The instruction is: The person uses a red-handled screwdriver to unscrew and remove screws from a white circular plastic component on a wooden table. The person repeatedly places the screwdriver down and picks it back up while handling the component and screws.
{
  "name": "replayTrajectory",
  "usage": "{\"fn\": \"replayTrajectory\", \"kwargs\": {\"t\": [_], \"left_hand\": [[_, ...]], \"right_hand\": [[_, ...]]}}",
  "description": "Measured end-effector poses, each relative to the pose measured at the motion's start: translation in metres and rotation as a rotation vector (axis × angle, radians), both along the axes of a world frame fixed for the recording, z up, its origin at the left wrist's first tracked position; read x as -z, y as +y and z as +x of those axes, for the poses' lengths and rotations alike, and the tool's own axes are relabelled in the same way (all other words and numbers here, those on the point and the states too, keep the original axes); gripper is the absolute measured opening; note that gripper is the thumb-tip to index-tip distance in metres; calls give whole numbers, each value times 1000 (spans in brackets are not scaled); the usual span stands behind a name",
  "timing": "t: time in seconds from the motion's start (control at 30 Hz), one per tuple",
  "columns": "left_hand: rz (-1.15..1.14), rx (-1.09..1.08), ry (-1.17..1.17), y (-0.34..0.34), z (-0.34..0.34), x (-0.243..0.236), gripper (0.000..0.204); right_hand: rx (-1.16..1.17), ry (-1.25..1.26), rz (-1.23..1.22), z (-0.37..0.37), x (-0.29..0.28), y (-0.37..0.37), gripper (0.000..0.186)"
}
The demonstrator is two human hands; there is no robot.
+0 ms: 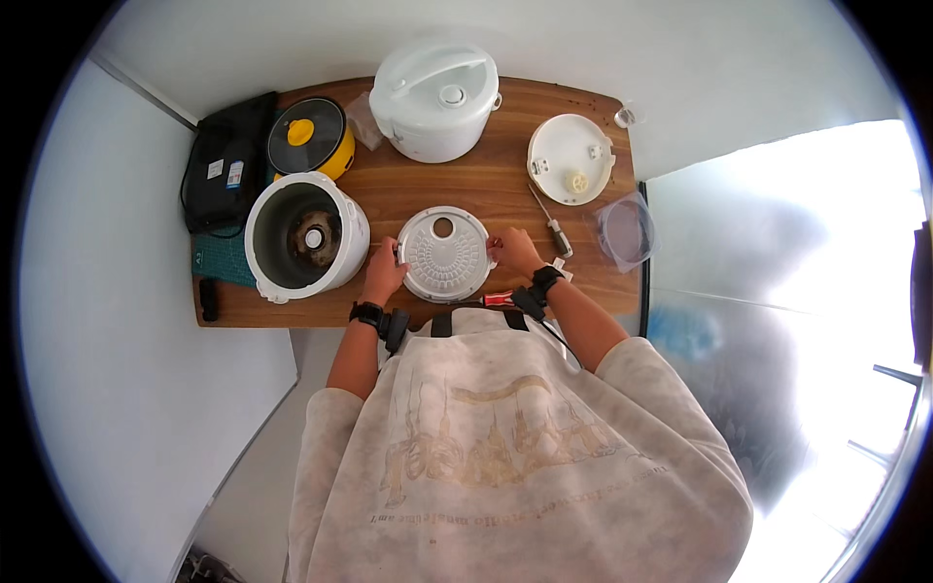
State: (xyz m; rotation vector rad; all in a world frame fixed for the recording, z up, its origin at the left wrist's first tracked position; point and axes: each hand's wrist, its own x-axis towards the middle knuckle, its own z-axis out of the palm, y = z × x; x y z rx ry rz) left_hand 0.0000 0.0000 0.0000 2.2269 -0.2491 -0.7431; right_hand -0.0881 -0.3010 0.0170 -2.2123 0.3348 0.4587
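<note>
A round white vented cover (pixel 449 262), with rings of small slots and one larger round hole, lies in front of me near the table's front edge. My left hand (pixel 386 272) grips its left rim, fingers closed on the edge. Across from it, my right hand (pixel 516 251) pinches the right rim. To the left stands a white rice cooker body (pixel 354 233), its open side up and its inside browned at the bottom. A screwdriver with a red handle (pixel 498 299) lies by my right wrist.
A white lidded rice cooker (pixel 434 121) stands at the back. Left of it are a yellow pot (pixel 340 160) and a black case (pixel 219 155). On the right lie a white round shell (pixel 564 146), a grey-handled screwdriver (pixel 560 237) and a clear plastic container (pixel 627 231).
</note>
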Motion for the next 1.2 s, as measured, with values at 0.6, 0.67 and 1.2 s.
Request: {"fn": "replayTrajectory", "kwargs": {"t": [0.6, 0.67, 1.2], "left_hand": [[-61, -63, 29, 4, -3, 12, 42], [-59, -66, 32, 2, -2, 10, 42], [-47, -92, -23, 8, -8, 21, 43]], "right_hand": [[-322, -88, -389, 1, -14, 25, 14], [-340, -118, -356, -2, -17, 20, 14], [277, -52, -682, 14, -32, -144, 24]]}}
